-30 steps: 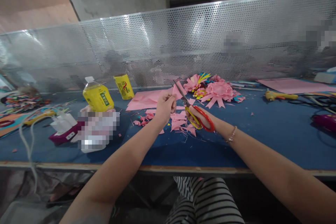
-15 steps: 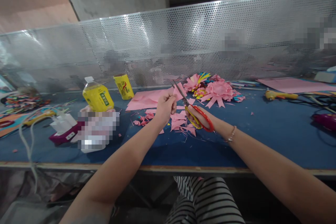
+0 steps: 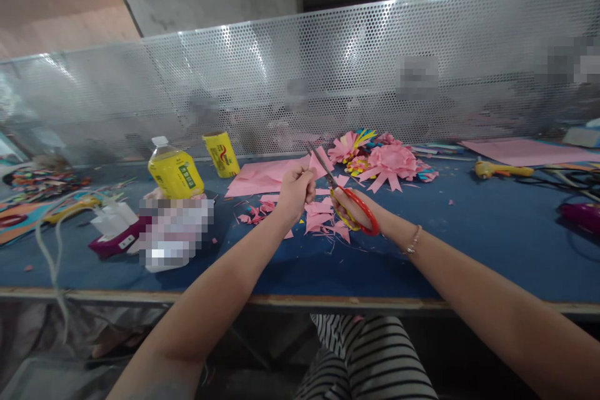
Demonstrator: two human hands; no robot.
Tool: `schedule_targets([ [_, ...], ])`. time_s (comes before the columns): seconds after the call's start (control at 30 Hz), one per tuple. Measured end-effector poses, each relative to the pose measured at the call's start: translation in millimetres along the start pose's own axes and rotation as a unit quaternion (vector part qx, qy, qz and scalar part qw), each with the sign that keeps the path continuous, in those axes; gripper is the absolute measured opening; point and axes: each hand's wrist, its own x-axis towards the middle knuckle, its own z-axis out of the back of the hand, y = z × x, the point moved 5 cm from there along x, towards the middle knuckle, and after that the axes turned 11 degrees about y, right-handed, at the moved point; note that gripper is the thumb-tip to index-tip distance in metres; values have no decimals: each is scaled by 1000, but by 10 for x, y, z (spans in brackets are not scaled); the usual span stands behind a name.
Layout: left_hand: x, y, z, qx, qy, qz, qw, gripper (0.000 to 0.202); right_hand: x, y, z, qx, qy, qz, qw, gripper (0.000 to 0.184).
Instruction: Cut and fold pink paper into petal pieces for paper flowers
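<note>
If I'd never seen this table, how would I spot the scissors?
Find the blue table, then the person's right hand above it. That hand holds the scissors; unlike the pink paper scraps nearby, they're dark-bladed, with red and yellow handles.

A hand could pass over the table at right, nearer than the glue gun. Scissors bar the middle, paper flowers and a metal screen the far side, a bottle the left.
</note>
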Motion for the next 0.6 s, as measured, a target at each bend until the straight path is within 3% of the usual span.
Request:
schedule_targets([
  [0.6,0,-5,15,12,-14,-6,1000,18,-56,83,-15,-50,-35,30,998,48],
])
